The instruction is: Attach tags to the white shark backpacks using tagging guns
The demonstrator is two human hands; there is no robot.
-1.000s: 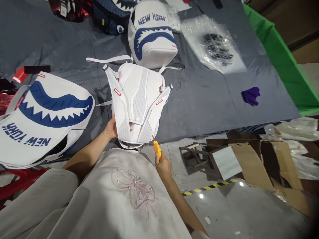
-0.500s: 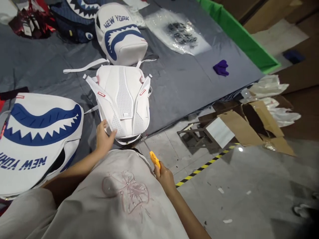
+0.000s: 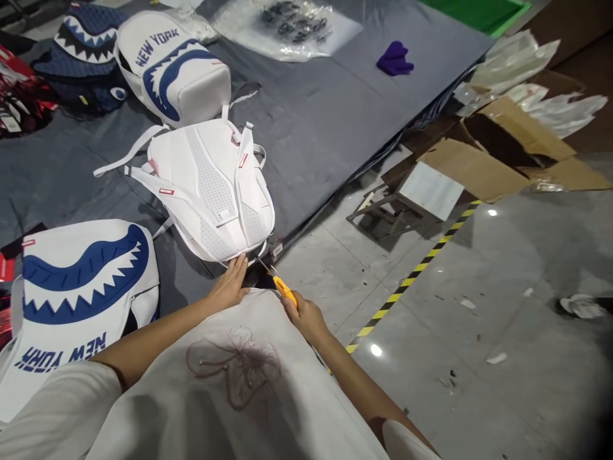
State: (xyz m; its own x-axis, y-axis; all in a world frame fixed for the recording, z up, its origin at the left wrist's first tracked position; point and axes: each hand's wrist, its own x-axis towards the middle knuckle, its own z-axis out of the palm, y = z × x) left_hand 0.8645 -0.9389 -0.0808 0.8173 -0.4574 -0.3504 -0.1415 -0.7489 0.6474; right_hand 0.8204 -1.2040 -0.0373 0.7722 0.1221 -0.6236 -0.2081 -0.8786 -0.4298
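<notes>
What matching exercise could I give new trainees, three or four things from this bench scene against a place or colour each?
Things:
1. white backpack
2. yellow-handled tool
3. purple cloth
4. cardboard

Places:
A. on the floor beside the grey sheet
B. lying straps-up, left hand at its lower edge
C. far out on the grey sheet, alone
D. gripped in the right hand

Pairs: 1-B, 2-D, 3-C, 4-A

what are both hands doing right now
Left hand: open, fingertips resting on the bottom edge of the white mesh-backed backpack.
Right hand: closed around the yellow-handled cutting tool.
</notes>
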